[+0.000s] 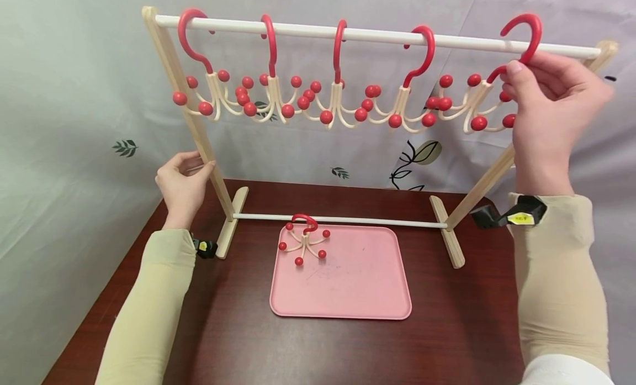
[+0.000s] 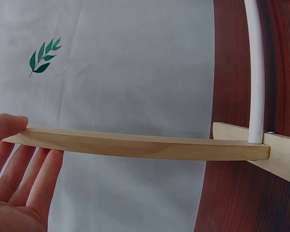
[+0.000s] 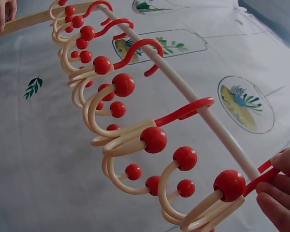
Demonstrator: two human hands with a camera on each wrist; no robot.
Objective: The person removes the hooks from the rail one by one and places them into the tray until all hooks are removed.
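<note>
My left hand (image 1: pixel 183 183) holds the left wooden post (image 1: pixel 216 175) of a rack, thumb on one side and fingers on the other, as the left wrist view also shows. With its thumb and fingers my right hand (image 1: pixel 558 111) pinches the red hook (image 1: pixel 535 34) of a multi-arm claw hanger (image 1: pixel 476 100), at the right end of the white top rod (image 1: pixel 459 41). That hook's tip shows just above the rod; whether it rests there I cannot tell. Several similar hangers (image 1: pixel 338 100) hang along the rod to the left.
One more hanger (image 1: pixel 305 240) lies at the back left of a pink tray (image 1: pixel 348 296) on the dark wooden table (image 1: pixel 238 330). A white lower rod (image 1: pixel 372 222) joins the rack's feet (image 1: pixel 449 241) behind the tray. Patterned cloth (image 1: pixel 298 158) hangs behind.
</note>
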